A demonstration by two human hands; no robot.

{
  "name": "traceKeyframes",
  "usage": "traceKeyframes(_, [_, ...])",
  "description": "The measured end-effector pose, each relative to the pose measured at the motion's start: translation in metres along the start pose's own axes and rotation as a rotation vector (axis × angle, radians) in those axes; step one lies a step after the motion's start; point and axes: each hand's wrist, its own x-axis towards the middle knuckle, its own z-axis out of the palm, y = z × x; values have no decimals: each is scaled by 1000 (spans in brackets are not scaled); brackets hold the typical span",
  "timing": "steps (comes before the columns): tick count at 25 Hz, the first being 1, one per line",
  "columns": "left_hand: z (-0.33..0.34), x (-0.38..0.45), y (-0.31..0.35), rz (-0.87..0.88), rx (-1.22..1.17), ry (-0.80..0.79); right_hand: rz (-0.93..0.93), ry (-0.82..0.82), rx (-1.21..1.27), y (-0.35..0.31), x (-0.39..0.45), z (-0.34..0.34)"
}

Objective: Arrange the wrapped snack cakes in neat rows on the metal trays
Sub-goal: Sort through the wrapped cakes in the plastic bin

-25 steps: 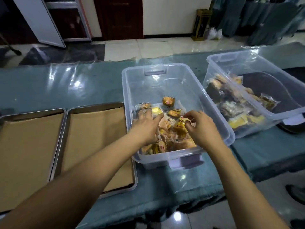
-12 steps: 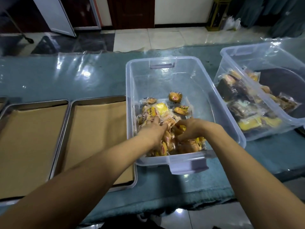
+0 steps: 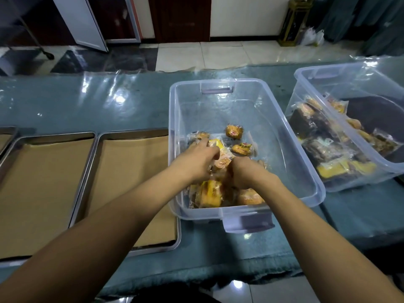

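Head view, the only one: both hands down inside the clear bin, reaching into the heap of cakes piled at its near end, presumably gathering a handful for the trays. Left hand curled over the top of the heap, fingers bent round a yellow-wrapped cake and seemingly pinching its wrapper; right hand just beside it, knuckles up, fingers tucked down among the packets, so hard to say whether gripping one or only digging — cannot tell. Two loose cakes lying apart toward the bin's far side, one orange, one labelled. Left of the bin, touching its near corner, a paper-lined metal tray, and further left another tray, both bare of cakes as far as visible; placed close, probably to keep the carry short. Right of the bin, a second bin with darker wrapped goods, untouched. Task judged barely begun: no row laid yet.
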Motion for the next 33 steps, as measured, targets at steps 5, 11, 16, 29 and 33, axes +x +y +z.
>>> traceKeyframes(5, [-31,-11,-1,23,-157,116,41,202,249,26,-6,-13])
traceKeyframes(11, [-72,-24,5,50,-263,291,54,572,451,41,-15,-38])
traceKeyframes(16, [-108,-47,-5,14,-225,462,-36,774,470,13,-22,-85])
traceKeyframes(29, [-102,-170,-149,-303,-232,544,-379,782,425,-182,-14,-105])
traceKeyframes(33, [-94,-227,-210,-375,-316,530,-426,681,396,-265,-12,-77])
